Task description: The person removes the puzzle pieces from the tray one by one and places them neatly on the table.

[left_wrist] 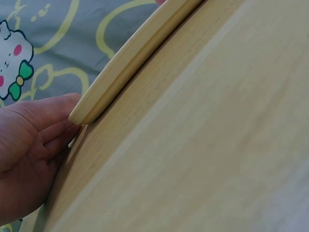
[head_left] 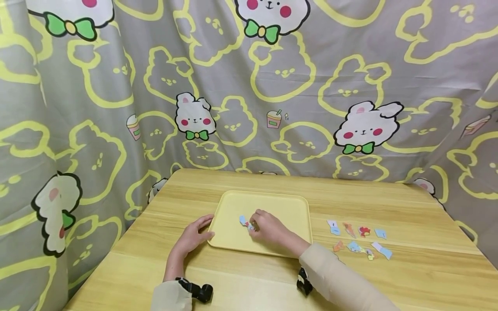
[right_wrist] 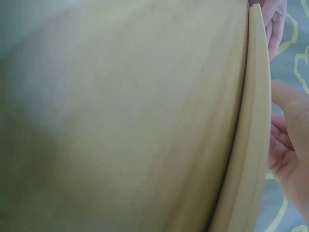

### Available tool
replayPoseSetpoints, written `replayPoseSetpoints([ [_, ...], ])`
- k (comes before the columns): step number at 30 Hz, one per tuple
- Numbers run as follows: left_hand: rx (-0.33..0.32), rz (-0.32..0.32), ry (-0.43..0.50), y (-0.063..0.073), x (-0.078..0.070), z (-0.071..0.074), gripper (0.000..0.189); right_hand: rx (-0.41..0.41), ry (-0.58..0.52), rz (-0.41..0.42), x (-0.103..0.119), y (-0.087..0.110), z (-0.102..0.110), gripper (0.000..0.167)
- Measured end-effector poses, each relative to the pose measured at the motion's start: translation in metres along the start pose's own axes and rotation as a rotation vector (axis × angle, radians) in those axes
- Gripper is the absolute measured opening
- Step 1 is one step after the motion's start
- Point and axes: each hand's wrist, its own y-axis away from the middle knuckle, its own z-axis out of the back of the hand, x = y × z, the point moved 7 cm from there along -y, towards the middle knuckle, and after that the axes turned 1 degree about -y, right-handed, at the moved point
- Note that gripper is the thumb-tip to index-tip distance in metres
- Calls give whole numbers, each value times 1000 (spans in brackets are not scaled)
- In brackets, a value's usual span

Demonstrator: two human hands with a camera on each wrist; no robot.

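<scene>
The yellow tray (head_left: 268, 198) lies on the table, with small printed puzzle pieces (head_left: 242, 219) near its middle. My right hand (head_left: 268, 226) reaches over the tray, fingers bent, pinching a puzzle piece (head_left: 250, 226) next to a light blue one. Its fingertips partly cover that piece. In the right wrist view the tray rim (right_wrist: 256, 96) stands in front of the pieces, and the right hand (right_wrist: 292, 135) shows beyond it. My left hand (head_left: 193, 235) rests at the tray's left edge, thumb and fingers touching the rim; the left wrist view shows this hand (left_wrist: 36, 145) against the tray corner.
To the right of the tray, several loose puzzle pieces (head_left: 364, 232) lie in two rough rows on the wooden table (head_left: 241, 285). A patterned grey curtain (head_left: 272, 142) hangs behind the table and along its sides. Black wrist cameras (head_left: 200, 292) are strapped at both sleeves.
</scene>
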Motion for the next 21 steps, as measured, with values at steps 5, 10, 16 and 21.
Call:
replayPoseSetpoints([
  [5,-3,1,1,1,0,0,59,-25,-99,-19,-3,-1,2,30],
  [10,0,0,7,1,-1,-1,59,-132,-228,6,-6,-1,9,24],
  [16,-1,3,7,1,0,-2,59,-271,-373,-35,-15,2,21,19],
  [21,-4,12,17,-1,1,-1,59,-287,-481,-118,-21,6,25,20],
])
